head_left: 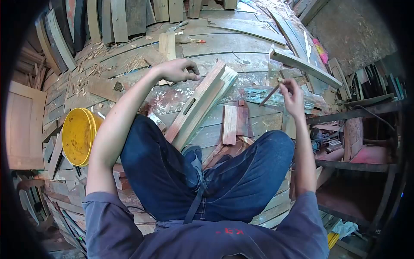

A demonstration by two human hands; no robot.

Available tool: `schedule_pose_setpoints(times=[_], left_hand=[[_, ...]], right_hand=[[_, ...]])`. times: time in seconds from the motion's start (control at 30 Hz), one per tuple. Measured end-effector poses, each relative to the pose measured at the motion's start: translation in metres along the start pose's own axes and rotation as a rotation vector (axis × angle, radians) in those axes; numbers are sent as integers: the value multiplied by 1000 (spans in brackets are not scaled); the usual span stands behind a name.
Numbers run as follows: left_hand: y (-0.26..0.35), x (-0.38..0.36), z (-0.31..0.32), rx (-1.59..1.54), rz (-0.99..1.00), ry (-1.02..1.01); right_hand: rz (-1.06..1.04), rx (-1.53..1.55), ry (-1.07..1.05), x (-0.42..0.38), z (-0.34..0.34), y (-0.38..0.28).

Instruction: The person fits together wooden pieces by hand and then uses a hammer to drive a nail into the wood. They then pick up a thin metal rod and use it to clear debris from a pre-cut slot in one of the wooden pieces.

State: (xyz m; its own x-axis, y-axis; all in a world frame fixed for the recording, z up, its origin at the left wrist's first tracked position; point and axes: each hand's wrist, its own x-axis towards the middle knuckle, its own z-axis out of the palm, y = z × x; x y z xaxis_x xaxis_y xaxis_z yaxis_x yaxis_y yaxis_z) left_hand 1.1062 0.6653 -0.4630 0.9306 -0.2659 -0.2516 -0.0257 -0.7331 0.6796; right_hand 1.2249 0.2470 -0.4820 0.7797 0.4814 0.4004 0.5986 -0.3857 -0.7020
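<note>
My left hand (180, 71) hovers by the upper left side of a long timber (196, 97) with a slot cut in its face. Its fingers are loosely bent and apart, with nothing in them. The timber lies slanted between my feet, against a paler length of wood (220, 93). Over on the other side, my right hand (293, 97) is closed on a thin brown stick (269, 95), whose lower end points down and left. What kind of tool the stick is, I cannot make out. A short pale wood block (230, 125) stands between the timber and my right knee.
A yellow bucket (78, 137) sits beside my left arm. A brush with a red-tipped handle (189, 40), wood shavings (133, 62) and offcuts lie on the plank floor. A long beam (306, 69) rests at the upper right. A dark metal rack (355, 164) stands at my right.
</note>
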Motion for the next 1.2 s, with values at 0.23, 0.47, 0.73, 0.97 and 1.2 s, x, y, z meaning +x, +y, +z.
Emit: schedule_pose_setpoints(times=[0.23,0.47,0.73,0.97,1.2], left_hand=[[-6,-6,-6,53,3,9],[-16,-17,-14,-4,23,60],[-21,-18,-14,-82,-44,14],[-27,-13,-10,-88,33,51],[-13,-12,-8,-76,12,48]], right_hand=[[-66,304,-213,55,38,-122],[-87,130,-172,34,149,-151],[-233,142,-99,10,194,-147],[-134,188,-85,6,200,-131],[-254,131,-76,3,197,-134]])
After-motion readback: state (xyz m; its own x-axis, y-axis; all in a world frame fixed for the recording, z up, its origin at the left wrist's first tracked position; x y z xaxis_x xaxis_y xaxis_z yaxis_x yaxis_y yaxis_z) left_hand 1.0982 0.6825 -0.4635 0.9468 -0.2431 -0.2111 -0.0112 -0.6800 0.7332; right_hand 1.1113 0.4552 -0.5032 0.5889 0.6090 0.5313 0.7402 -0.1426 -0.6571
